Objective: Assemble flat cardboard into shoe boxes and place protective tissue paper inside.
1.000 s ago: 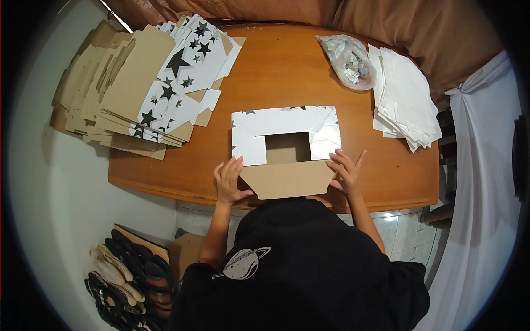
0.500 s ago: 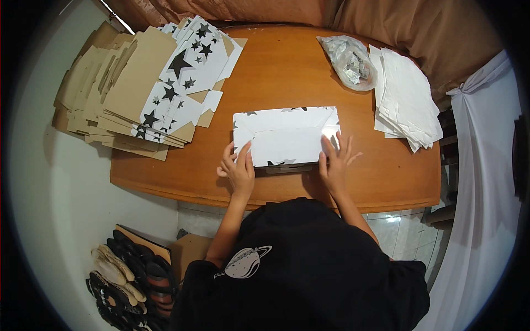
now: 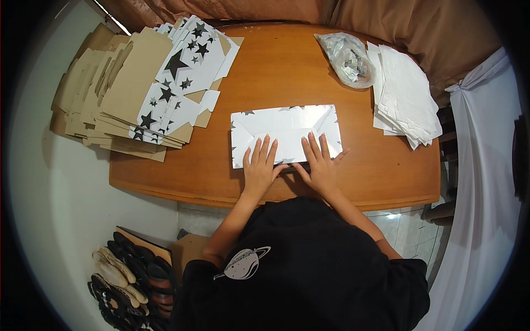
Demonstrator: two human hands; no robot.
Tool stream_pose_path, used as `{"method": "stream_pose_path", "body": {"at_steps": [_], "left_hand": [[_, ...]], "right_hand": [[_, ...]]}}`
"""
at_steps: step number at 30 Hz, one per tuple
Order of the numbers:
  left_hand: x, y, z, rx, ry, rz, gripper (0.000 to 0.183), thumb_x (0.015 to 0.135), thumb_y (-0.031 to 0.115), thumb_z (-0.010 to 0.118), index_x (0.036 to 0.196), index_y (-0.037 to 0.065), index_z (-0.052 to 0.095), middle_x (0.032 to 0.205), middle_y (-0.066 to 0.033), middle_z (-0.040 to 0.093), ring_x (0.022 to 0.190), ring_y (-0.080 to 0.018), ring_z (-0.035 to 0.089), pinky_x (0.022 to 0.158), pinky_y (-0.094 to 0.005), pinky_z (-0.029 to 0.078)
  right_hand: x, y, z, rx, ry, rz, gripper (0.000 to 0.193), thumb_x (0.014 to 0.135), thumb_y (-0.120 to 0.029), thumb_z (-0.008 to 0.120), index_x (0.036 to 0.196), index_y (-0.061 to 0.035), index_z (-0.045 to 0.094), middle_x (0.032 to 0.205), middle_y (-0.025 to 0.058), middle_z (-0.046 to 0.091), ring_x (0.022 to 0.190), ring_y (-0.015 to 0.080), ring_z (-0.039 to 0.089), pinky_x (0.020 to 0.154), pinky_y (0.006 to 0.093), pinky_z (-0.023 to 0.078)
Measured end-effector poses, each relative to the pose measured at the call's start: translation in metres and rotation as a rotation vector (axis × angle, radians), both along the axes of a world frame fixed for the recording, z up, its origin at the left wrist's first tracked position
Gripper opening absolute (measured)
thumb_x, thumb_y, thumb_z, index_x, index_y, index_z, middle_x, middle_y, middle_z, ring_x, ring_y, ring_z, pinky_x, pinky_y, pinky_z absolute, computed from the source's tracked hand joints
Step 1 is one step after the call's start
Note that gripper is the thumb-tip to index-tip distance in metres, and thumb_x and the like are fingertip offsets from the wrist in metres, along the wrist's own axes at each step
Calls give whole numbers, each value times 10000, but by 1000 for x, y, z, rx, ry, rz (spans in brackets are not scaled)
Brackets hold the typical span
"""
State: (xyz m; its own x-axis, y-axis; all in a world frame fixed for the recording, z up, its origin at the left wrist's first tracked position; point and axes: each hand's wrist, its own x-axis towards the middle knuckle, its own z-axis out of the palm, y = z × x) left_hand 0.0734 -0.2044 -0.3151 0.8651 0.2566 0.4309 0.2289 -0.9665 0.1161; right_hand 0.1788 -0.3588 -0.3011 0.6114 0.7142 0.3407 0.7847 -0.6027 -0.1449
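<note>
A white cardboard box (image 3: 284, 122) with black and grey stars along its edges rests on the table just in front of me. Creases run inward from its corners around a plain white middle panel; whether this is a lid or a box body I cannot tell. My left hand (image 3: 260, 169) lies over the left part of its near edge, fingers stretched flat on the white surface. Over the right part of the same edge, my right hand (image 3: 320, 167) is spread in the same way. Both thumbs point toward each other along the near side, close together.
Flat brown and star-printed cardboard pieces (image 3: 135, 77) are stacked at the table's far left. Toward the far right are a clear plastic bag (image 3: 346, 58) of small greyish pieces and a pile of white paper sheets (image 3: 406, 94). Shoes (image 3: 130, 276) stand on the floor at lower left.
Both hands have moved inward from the box's left and right sides onto its near edge, and their fingers now lie flat. The box has barely shifted.
</note>
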Motion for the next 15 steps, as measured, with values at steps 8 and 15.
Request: {"method": "stream_pose_path", "body": {"at_steps": [8,15], "left_hand": [[2,2,0,-57,7,-12,675,735,513,604,1246,88,485,1300,-106,465,1199,-259,429,960,-438,311],[1,1,3,-86,21,-19,614,758,466,616,1211,66,503,1235,-109,515,1130,-275,476,956,-437,305]], "right_hand": [[1,2,5,49,33,3,594,798,-489,538,1254,-111,483,1334,44,428,1249,283,356,901,746,-83],[2,0,5,39,54,17,582,801,-496,534,1226,-100,505,1290,47,470,1251,277,348,904,750,-61]]}}
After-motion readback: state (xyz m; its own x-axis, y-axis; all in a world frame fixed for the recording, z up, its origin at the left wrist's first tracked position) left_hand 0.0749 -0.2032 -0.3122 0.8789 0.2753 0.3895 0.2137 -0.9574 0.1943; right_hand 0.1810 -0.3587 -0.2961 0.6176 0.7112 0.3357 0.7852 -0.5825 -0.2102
